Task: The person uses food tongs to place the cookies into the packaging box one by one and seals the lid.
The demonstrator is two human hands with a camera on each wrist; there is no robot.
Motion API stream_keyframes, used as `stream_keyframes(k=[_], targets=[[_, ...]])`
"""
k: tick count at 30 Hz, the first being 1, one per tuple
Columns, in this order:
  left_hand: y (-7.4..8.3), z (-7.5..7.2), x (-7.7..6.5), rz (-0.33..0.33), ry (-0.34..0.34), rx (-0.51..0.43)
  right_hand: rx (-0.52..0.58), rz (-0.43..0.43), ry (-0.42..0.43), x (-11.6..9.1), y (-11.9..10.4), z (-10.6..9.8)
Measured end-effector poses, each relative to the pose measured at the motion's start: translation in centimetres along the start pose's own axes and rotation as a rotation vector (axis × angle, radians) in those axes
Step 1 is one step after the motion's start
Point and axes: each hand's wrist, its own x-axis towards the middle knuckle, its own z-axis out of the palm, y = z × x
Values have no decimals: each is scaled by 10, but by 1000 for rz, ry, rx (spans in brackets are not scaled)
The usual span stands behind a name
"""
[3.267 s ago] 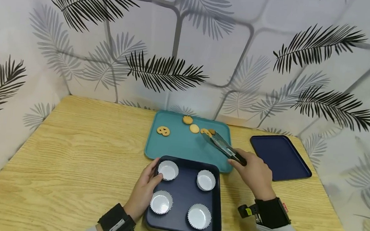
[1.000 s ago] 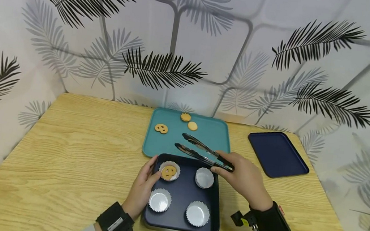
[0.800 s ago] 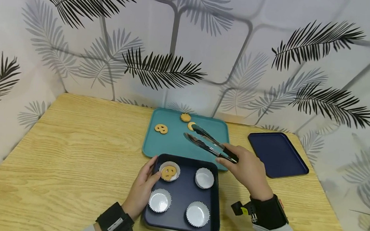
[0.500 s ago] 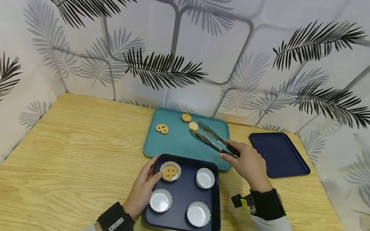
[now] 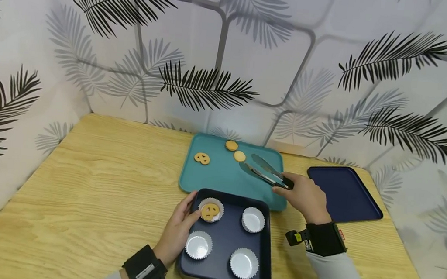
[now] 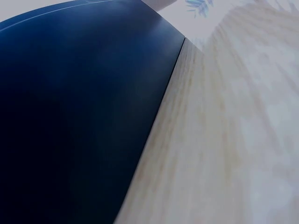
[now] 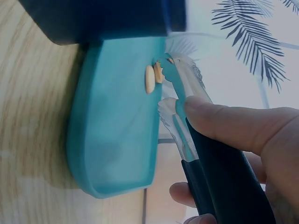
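My left hand [image 5: 178, 234] grips the left wall of a deep dark blue baking pan [image 5: 225, 240], thumb over the rim. White cupcake liners [image 5: 244, 264] stand in its corners. A pretzel-shaped cookie [image 5: 210, 211] lies in the far-left liner. My right hand [image 5: 307, 198] holds metal tongs with black handles [image 7: 219, 168], arms spread, above the right side of a teal tray [image 5: 212, 180]. On this tray lie another pretzel cookie [image 5: 202, 158], a pale round cookie [image 5: 239, 156] and a jagged-edged one [image 5: 231, 145]. A small brown bit shows behind the tongs in the right wrist view.
A flat navy tray [image 5: 345, 195] lies at the right of the wooden table [image 5: 104, 200]. The pan stands in front of the teal tray, close to it. Leaf-patterned cloth [image 5: 199, 45] hangs behind the table. The left wrist view shows the pan's outer wall [image 6: 84, 116].
One pretzel cookie went from the teal tray's right side into the far-left liner. The tongs then moved from above the pan back over the teal tray. My left hand stays on the pan.
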Motion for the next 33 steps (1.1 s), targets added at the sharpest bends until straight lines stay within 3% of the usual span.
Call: stream_keyframes(k=[9,20,33], targets=[[-1,3,0,-10,-14,4,0,45,-11,9,8,14],[2,0,1,-16,6,19,-23,46,15,19,-13,21],[3,-2,2,-20,-8,9,-13,80,64,20,-15,27]])
